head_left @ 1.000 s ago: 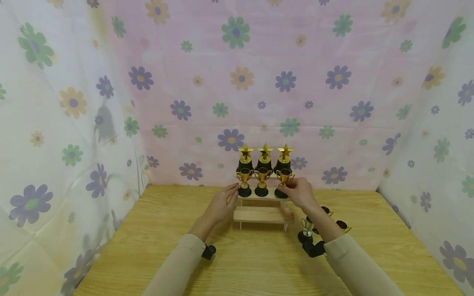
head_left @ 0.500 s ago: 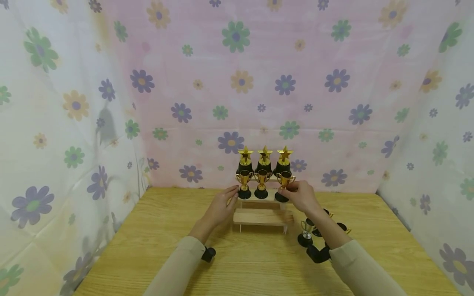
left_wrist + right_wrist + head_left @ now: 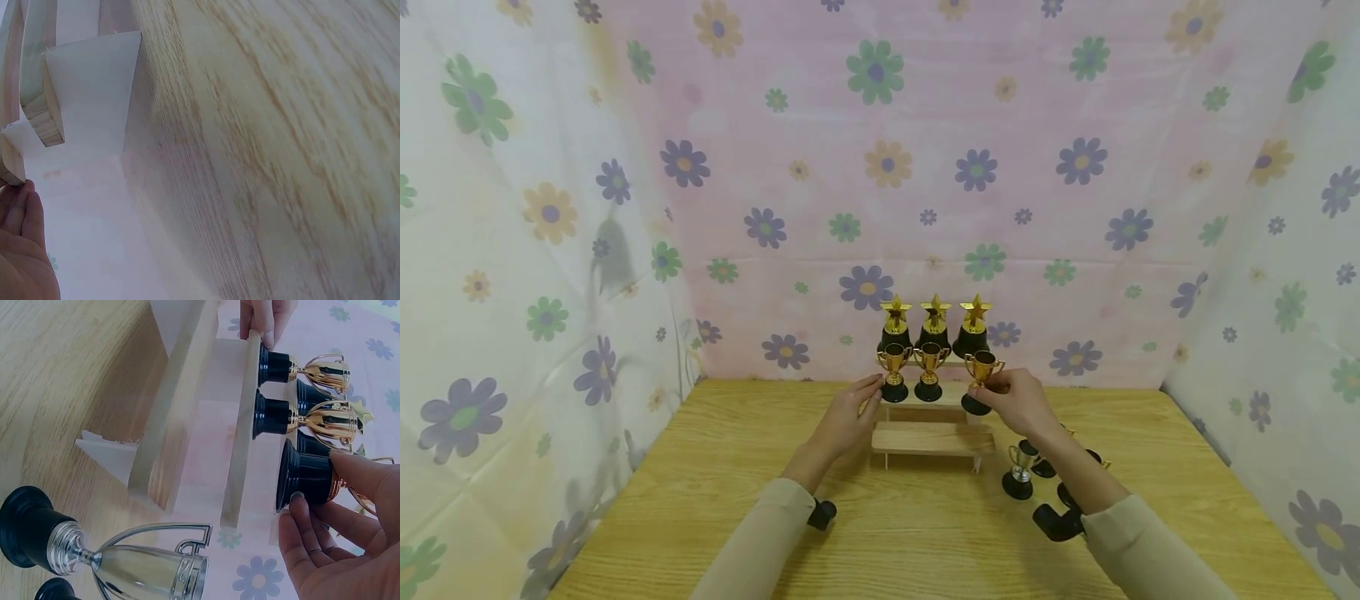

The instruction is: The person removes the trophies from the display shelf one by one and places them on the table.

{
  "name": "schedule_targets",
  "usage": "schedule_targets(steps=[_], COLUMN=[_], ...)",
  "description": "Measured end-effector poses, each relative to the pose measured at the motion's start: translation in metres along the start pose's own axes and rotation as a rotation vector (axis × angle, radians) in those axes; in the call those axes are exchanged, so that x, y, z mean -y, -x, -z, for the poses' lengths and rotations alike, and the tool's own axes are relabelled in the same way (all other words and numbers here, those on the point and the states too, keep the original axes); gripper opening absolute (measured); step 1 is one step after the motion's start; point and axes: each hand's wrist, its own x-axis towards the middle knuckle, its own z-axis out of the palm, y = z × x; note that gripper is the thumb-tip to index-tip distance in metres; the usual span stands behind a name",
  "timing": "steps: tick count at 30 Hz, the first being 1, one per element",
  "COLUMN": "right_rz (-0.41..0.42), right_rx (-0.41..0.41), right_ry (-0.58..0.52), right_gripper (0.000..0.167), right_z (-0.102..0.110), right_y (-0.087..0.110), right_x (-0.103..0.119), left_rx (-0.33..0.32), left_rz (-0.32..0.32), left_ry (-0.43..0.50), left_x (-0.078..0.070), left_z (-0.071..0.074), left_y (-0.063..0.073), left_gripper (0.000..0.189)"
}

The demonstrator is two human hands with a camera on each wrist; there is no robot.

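Note:
My right hand (image 3: 1021, 402) pinches a small gold trophy cup (image 3: 982, 367) low on its stem and black base, at the right end of the stand's middle tier. In the right wrist view this cup's base (image 3: 306, 475) sits apart from the board, above it. Straight fingers of my left hand (image 3: 850, 417) touch the left end of the middle tier (image 3: 936, 395); the left wrist view shows those fingertips (image 3: 31, 187) at the board's end. Two more gold trophy cups (image 3: 893, 367) stand upright on that tier. Behind them, star trophies (image 3: 934, 321) line the top tier.
The stand's lowest wooden tier (image 3: 932, 437) is bare. A silver trophy cup (image 3: 1021, 468) stands on the table (image 3: 910, 533) at right, with more cups partly behind my right forearm. Flower-patterned cloth (image 3: 880, 208) encloses the back and sides.
My right hand has moved the right-hand gold trophy cup slightly rightward and toward me, widening the gap to the middle cup. The left hand stays at the tier's end.

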Motion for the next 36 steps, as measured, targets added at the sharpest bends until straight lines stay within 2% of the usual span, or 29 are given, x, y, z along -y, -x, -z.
schedule_targets(steps=[24,36], right_rz=[0.012,0.065], right_rx=[0.028,0.024], right_ry=[0.014,0.034], right_gripper=[0.030,0.025], right_z=[0.010,0.016], right_y=[0.018,0.024], right_x=[-0.003,-0.005], left_rx=[-0.003,-0.011], left_rz=[-0.008,-0.013], left_ry=[0.001,-0.017], left_x=[-0.001,0.001], left_z=[-0.001,-0.001], left_y=[0.002,0.001], left_gripper=[0.042,0.041])
